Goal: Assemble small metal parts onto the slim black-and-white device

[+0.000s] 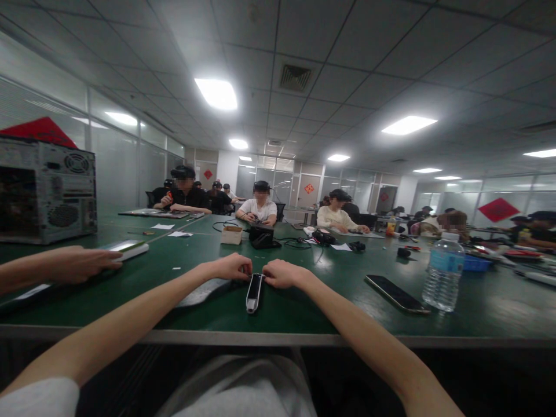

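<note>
Both my arms reach out over a dark green table (pixel 304 289). My left hand (pixel 232 267) and my right hand (pixel 281 273) are closed in pinches at the far end of a slim black and silver device (pixel 254 292) that lies lengthwise on the table between them. A flat dark grey piece (pixel 202 292) lies on the table just under my left wrist. What exactly the fingertips grip at the device's end is too small to make out.
Another person's hand (pixel 76 263) rests at the left by a white-edged device (pixel 128 249). A computer case (pixel 46 191) stands far left. A phone (pixel 396 293) and a water bottle (pixel 443 272) sit at right. A cardboard box (pixel 231 234), cables and several seated people are further back.
</note>
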The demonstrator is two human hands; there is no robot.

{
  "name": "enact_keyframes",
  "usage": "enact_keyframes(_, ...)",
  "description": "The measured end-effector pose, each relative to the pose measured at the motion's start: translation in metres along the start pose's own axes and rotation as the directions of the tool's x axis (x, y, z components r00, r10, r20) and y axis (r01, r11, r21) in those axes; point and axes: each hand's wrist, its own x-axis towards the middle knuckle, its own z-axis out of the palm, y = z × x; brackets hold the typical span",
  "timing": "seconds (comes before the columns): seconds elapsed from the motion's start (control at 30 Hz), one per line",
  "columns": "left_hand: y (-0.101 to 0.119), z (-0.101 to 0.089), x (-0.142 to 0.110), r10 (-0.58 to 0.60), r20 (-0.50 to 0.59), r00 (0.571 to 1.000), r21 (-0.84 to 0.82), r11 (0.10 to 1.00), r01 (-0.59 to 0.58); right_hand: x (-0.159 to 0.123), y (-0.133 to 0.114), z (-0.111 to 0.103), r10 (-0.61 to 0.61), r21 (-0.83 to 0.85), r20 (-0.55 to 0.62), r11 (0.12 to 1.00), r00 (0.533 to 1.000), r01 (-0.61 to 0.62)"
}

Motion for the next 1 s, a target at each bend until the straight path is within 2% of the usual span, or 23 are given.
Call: enact_keyframes(1.0, 0.0012, -0.0009, -0.0011, 0.026, -0.045, 0.999, 0.024, 0.999, -0.025, 0.0015, 0.0035, 0.0032, -0.018, 0.008, -0.018, 1.0, 1.0, 0.019)
